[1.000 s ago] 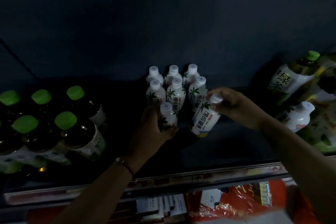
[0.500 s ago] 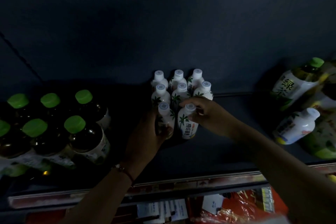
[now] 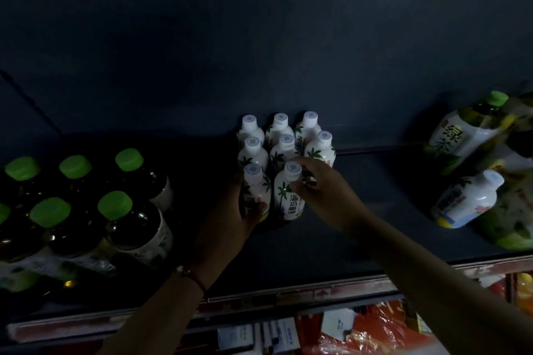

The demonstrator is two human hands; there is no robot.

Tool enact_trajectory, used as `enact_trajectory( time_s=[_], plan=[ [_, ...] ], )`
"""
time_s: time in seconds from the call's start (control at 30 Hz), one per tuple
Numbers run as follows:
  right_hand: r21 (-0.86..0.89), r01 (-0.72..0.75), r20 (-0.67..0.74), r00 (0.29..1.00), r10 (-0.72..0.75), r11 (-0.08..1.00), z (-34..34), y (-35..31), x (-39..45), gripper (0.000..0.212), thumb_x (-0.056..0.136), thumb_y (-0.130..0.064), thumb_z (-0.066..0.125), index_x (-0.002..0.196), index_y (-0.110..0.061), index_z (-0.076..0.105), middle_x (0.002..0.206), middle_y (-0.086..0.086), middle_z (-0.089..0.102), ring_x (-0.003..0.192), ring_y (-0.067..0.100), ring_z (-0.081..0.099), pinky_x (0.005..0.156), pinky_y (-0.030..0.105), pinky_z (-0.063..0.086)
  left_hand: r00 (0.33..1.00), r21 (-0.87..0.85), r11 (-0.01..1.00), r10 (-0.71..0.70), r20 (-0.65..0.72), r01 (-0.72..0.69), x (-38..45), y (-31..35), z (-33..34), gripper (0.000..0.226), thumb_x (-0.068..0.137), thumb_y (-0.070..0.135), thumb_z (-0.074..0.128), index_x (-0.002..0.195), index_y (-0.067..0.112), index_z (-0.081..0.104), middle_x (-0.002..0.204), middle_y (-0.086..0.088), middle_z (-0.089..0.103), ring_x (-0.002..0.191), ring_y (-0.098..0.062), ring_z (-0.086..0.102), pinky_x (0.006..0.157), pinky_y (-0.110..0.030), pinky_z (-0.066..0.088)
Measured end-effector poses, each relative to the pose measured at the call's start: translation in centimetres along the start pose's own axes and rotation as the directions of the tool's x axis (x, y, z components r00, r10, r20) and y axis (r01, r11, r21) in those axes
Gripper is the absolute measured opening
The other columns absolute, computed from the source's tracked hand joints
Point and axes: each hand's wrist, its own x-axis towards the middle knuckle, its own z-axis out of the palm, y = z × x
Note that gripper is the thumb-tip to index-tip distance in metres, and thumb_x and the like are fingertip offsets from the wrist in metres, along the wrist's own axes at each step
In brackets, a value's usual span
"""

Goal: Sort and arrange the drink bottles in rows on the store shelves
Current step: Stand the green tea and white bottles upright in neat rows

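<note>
Head view, green-capped bottles [image 3: 86,204] left, toppled bottle [image 3: 467,199] right

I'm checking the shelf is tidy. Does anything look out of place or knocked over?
Yes. One white bottle lies tipped on its side at the right, against green tea packs, apart from the upright white rows.

You have open shelf floor [image 3: 375,242] to the right of the white bottle cluster [image 3: 284,150], running as far as the lying white bottle [image 3: 465,200] and the green-tea pack [image 3: 473,135]. To the left, a narrower dark gap separates the cluster from the green-capped dark bottles [image 3: 127,210]. The near strip by the shelf edge [image 3: 288,295] is crossed by both forearms.
</note>
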Motion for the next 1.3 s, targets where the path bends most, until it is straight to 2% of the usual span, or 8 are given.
enact_trajectory(
  time_s=[0.2, 0.33, 0.47, 0.6, 0.7, 0.8, 0.93, 1.3],
  plan=[
    [0.039, 0.0, -0.025, 1.0, 0.001, 0.999, 0.4, -0.6, 0.0, 0.027, 0.095, -0.027, 0.058, 0.122, -0.032, 0.057, 0.117, -0.014, 0.062, 0.11, 0.004, 0.059, 0.097, 0.039, 0.051, 1.0, -0.02, 1.0, 0.007, -0.019, -0.008, 0.1, 0.6, -0.2, 0.078, 0.083, 0.034, 0.075, 0.148, 0.036, 0.033, 0.145, 0.017, 0.046, 0.127, 0.003, 0.045, 0.098, -0.019, 0.04],
    [0.022, -0.015, -0.015, 1.0, 0.016, 1.0, 0.4, -0.6, 0.0, 0.028, 0.093, -0.035, 0.058, 0.121, -0.039, 0.055, 0.12, -0.016, 0.063, 0.112, 0.002, 0.059, 0.096, 0.035, 0.051, 0.972, 0.307, 0.94, 0.193, -0.13, -0.146, 0.3, 1.8, -0.4, 0.093, 0.078, 0.045, 0.073, 0.154, 0.026, 0.022, 0.159, -0.007, 0.025, 0.143, -0.018, 0.028, 0.104, -0.028, 0.03],
    [-0.026, -0.052, -0.096, 0.994, 0.049, 0.998, -1.8, -0.4, -0.9, 0.03, 0.089, -0.03, 0.068, 0.116, -0.037, 0.058, 0.115, -0.02, 0.058, 0.107, -0.004, 0.056, 0.09, 0.013, 0.045, 0.926, 0.529, 0.786, 0.379, -0.004, -0.319, 1.4, 3.9, 0.0, 0.094, 0.074, 0.046, 0.078, 0.153, 0.025, 0.032, 0.158, -0.011, 0.026, 0.146, -0.032, 0.025, 0.116, -0.051, 0.027],
    [-0.374, 0.0, -0.307, 0.944, -0.123, 0.927, -8.5, 1.8, -3.0, 0.036, 0.084, -0.02, 0.07, 0.119, -0.01, 0.066, 0.117, 0.011, 0.063, 0.108, 0.025, 0.06, 0.093, 0.033, 0.046, 0.908, 0.603, 0.703, 0.408, 0.093, -0.377, 2.7, 4.0, 1.5, 0.09, 0.067, 0.039, 0.08, 0.148, 0.02, 0.044, 0.154, -0.015, 0.034, 0.143, -0.038, 0.03, 0.116, -0.057, 0.023],
    [-0.57, -0.313, -0.438, 0.898, 0.042, 0.759, -14.6, 5.3, -5.7, 0.043, 0.084, -0.021, 0.072, 0.124, -0.009, 0.062, 0.123, 0.021, 0.058, 0.113, 0.042, 0.054, 0.093, 0.046, 0.044, 0.913, 0.615, 0.695, 0.393, 0.112, -0.374, 3.1, 3.7, 2.0, 0.089, 0.062, 0.039, 0.082, 0.142, 0.018, 0.049, 0.146, -0.012, 0.045, 0.136, -0.037, 0.04, 0.109, -0.057, 0.032],
    [-0.488, -0.606, -0.514, 0.781, 0.355, 0.628, -18.3, 8.3, -8.2, 0.052, 0.084, -0.032, 0.066, 0.13, -0.011, 0.055, 0.131, 0.024, 0.054, 0.115, 0.044, 0.052, 0.087, 0.045, 0.046, 0.915, 0.62, 0.69, 0.384, 0.122, -0.372, 3.2, 3.6, 2.1, 0.087, 0.064, 0.04, 0.081, 0.141, 0.02, 0.048, 0.144, -0.009, 0.047, 0.133, -0.035, 0.042, 0.105, -0.055, 0.036],
    [-0.413, -0.608, -0.51, 0.771, 0.381, 0.678, -18.5, 8.9, -9.0, 0.045, 0.088, -0.023, 0.069, 0.128, -0.008, 0.055, 0.121, 0.024, 0.062, 0.1, 0.04, 0.063, 0.072, 0.038, 0.047, 0.926, 0.617, 0.705, 0.359, 0.115, -0.349, 3.1, 3.6, 2.3, 0.087, 0.063, 0.04, 0.082, 0.141, 0.022, 0.048, 0.144, -0.008, 0.047, 0.131, -0.035, 0.043, 0.1, -0.054, 0.041],
    [-0.354, -0.408, -0.416, 0.875, 0.249, 0.842, -14.1, 5.9, -7.0, 0.038, 0.089, -0.018, 0.067, 0.126, -0.01, 0.06, 0.119, 0.012, 0.067, 0.106, 0.03, 0.064, 0.09, 0.047, 0.053, 0.927, 0.619, 0.709, 0.365, 0.087, -0.337, 2.8, 3.6, 2.3, 0.09, 0.063, 0.041, 0.083, 0.143, 0.023, 0.046, 0.141, -0.006, 0.048, 0.13, -0.033, 0.043, 0.097, -0.05, 0.043]
  ],
)
